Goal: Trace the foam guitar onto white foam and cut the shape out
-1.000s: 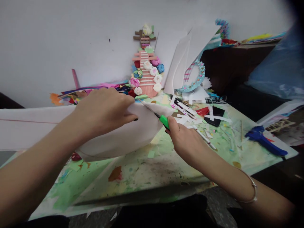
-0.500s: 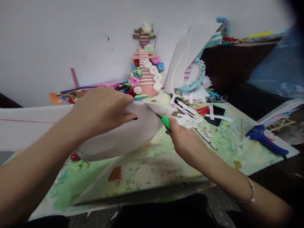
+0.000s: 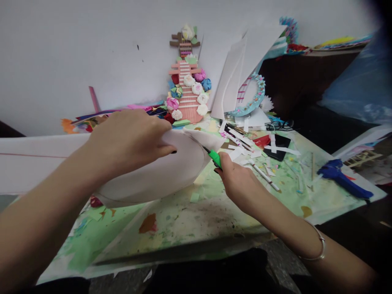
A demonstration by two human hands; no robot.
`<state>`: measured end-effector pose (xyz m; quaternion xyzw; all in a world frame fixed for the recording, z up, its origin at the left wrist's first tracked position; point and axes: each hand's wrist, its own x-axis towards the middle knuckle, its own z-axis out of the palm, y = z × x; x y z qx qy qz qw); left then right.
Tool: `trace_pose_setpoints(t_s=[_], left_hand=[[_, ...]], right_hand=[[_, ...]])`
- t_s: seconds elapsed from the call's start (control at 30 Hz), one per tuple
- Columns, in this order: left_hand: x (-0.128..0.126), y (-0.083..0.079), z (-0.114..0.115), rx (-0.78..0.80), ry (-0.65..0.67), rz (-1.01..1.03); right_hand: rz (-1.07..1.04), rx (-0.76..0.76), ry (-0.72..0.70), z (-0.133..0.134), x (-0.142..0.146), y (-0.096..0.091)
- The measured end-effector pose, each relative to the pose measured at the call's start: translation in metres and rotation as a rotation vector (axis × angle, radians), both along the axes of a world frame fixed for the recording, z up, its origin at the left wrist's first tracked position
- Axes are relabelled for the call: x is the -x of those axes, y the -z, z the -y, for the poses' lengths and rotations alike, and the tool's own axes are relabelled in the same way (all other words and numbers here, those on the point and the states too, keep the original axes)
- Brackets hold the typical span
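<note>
A long white board (image 3: 159,175), like foam board, with a drawn reddish line, is tilted above the table. My left hand (image 3: 131,136) grips its upper edge, thumb on the near face and fingers behind, mostly hidden. In my right hand (image 3: 234,175) is a green-handled utility knife (image 3: 214,158), its dark blade at the board's right end. Along the blade a white corner flap (image 3: 208,138) stands partly parted from the board. The fingers of my right hand are closed round the handle.
Behind the board stands a pink lute-shaped craft (image 3: 191,106) with paper flowers. White sheets (image 3: 232,77) lean on the wall beside a blue ring (image 3: 260,92). Paper strips, pens and a dark phone-like slab (image 3: 280,153) lie to the right. A blue glue gun (image 3: 343,179) sits near the table's right edge.
Both hands, the board and the knife stay almost where they were. The whole view has shifted very slightly, and the blade's position at the flap looks nearly the same.
</note>
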<state>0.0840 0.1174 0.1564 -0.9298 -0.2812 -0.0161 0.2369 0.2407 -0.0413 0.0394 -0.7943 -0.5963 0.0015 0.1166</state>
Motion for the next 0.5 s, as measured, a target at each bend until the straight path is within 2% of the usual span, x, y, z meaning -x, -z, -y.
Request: trace_pose_setpoints(t_s=[0.17,0.5], left_hand=[[-0.001,0.000,0.000,0.026,-0.024,-0.009],[-0.001,0.001,-0.002,-0.031,0.004,-0.020]], right_hand=[[0.004,-0.021,0.003,0.000,-0.002,0.006],[-0.040,-0.069,0.006,-0.001,-0.005,0.017]])
